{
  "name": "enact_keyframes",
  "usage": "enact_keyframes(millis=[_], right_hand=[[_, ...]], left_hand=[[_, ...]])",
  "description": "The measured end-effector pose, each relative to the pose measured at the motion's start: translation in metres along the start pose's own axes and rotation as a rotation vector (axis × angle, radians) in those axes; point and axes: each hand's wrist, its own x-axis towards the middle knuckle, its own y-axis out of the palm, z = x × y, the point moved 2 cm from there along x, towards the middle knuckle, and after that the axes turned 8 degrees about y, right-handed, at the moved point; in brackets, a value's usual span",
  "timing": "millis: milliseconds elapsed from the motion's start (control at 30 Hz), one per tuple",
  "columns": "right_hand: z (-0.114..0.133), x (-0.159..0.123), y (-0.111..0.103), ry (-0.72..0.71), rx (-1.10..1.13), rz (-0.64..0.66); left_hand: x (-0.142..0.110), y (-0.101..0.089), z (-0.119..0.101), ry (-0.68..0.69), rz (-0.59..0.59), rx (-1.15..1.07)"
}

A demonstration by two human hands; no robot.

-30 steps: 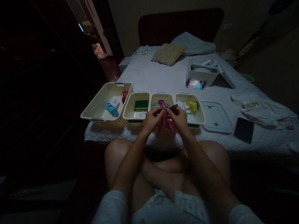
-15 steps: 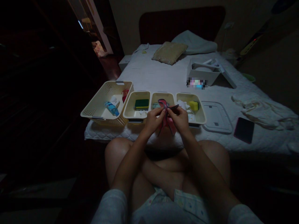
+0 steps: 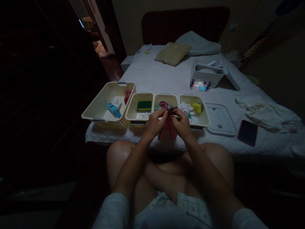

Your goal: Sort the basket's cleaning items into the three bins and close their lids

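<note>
In front of the small bins, my left hand [image 3: 155, 122] and my right hand [image 3: 182, 123] meet with fingertips pinched on a red ribbon bow [image 3: 170, 128] with dark edging. Its two tails hang down between my hands, while a loop pokes up above my left fingers. A dark strip of the same piece sticks out over my right fingers. The knot part is mostly covered by my fingertips. Right behind it, the middle cream bin [image 3: 166, 95] holds something pale green, partly hidden.
At left, a perforated basket [image 3: 95, 109] holds a blue bottle [image 3: 113, 110] and a red item [image 3: 127, 96]. Another bin [image 3: 130, 109] contains a green sponge [image 3: 144, 105]; the right bin [image 3: 206, 117] contains a yellow sponge [image 3: 197, 107] and white bottles. Farther right lie a lid [image 3: 221, 127] and a tablet [image 3: 247, 133].
The bow's hanging tails have swung slightly left and come closer together. My right fingers have shifted their pinch a little lower. The bins stay put.
</note>
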Motion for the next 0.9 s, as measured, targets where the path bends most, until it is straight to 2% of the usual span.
enact_keyframes(millis=[167, 367, 500, 600, 733, 800, 900], right_hand=[[-0.007, -0.001, 0.002, -0.129, -0.046, 0.046], [-0.002, -0.001, 0.002, -0.167, -0.115, 0.111], [0.001, 0.000, -0.001, -0.164, -0.135, 0.139], [-0.002, 0.003, -0.006, -0.129, -0.108, 0.076], [-0.012, 0.011, -0.012, -0.020, -0.056, -0.047], [-0.018, 0.014, -0.014, 0.072, 0.023, -0.037], [-0.024, 0.016, -0.016, 0.172, 0.167, 0.045]], left_hand=[[-0.001, 0.001, 0.005, -0.034, 0.023, -0.073], [-0.003, 0.002, 0.011, -0.072, -0.019, -0.063], [-0.004, 0.001, 0.016, -0.167, -0.074, -0.095], [-0.002, 0.000, 0.017, -0.268, -0.145, -0.250], [0.002, -0.004, 0.016, -0.454, -0.243, -0.598], [0.004, -0.007, 0.014, -0.529, -0.251, -0.791], [0.006, -0.012, 0.011, -0.573, -0.226, -1.003]])
